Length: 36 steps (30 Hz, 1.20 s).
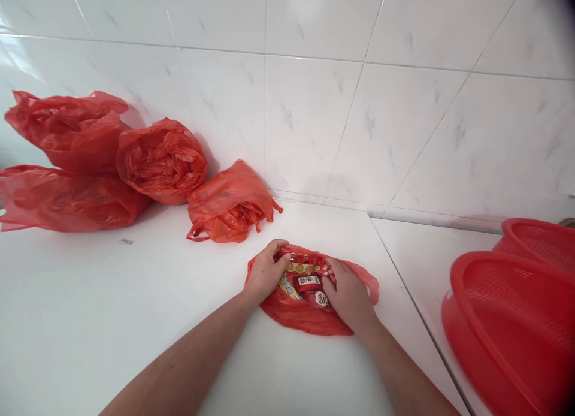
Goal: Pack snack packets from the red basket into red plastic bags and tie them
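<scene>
White, smooth and faintly glossy, the tabletop (pixel 135 320) runs back to a tiled wall (pixel 296 122) with pale grey marbling and thin grout lines. A bright spot of light shines off the tiles at the top, and paler window-like glare lies on them at the far left. On the right, a dark seam (pixel 415 305) parts the tabletop from a second white surface (pixel 404 239), where two red plastic baskets (pixel 471 308) with perforated sides stand, one behind the other.

Near the middle of the tabletop, just left of the seam, lies an opened red plastic bag (pixel 305 323), with small printed snack packets (pixel 309 282) in red, dark red and yellow showing in its mouth. The left hand (pixel 265 275) curves over its left rim, the right hand (pixel 351 290) over its right, fingers bent against the packets; whether either grips anything I cannot tell.

Four more bundled red bags (pixel 162 164) sit along the wall to the left, one stacked on another, and a small scrap (pixel 126 241) lies in front of them
</scene>
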Available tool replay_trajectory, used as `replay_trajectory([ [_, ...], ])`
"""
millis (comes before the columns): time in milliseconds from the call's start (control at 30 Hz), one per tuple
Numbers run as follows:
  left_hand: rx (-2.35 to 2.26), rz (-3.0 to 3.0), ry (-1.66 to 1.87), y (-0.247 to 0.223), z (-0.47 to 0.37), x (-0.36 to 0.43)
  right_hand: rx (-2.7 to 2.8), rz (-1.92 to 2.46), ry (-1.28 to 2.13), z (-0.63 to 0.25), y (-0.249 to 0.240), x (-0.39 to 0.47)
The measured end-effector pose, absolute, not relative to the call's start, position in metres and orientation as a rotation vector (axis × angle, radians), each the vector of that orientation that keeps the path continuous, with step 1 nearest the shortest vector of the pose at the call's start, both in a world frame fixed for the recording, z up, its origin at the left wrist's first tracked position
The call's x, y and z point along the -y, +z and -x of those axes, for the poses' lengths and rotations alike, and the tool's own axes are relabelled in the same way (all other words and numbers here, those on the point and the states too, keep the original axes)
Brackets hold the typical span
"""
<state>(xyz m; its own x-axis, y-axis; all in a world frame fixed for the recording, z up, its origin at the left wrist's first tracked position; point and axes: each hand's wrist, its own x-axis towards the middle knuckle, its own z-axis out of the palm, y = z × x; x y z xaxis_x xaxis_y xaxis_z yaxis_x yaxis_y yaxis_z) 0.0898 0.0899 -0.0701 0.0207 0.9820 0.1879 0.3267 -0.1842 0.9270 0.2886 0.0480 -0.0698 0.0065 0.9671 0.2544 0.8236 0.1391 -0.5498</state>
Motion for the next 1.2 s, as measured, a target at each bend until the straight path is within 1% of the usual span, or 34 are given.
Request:
replay_trajectory([
  [133,-1.373,-1.616,1.202,-0.0706,-0.0911,-0.0898,1.865,1.731,0.335,-0.2882,-0.0722,-0.0481],
  [433,-1.300,-1.577,1.304,-0.0767,-0.0903,-0.0901,1.703,1.555,0.355,-0.2839,-0.0697,-0.0440],
  [667,-1.313,-1.572,1.253,-0.0730,-0.0905,-0.0889,1.579,1.510,0.471,-0.2870,-0.0673,-0.0423],
  [1200,-1.315,-1.556,1.261,-0.0751,-0.0903,-0.0893,1.497,1.495,0.470,-0.2871,-0.0696,-0.0434],
])
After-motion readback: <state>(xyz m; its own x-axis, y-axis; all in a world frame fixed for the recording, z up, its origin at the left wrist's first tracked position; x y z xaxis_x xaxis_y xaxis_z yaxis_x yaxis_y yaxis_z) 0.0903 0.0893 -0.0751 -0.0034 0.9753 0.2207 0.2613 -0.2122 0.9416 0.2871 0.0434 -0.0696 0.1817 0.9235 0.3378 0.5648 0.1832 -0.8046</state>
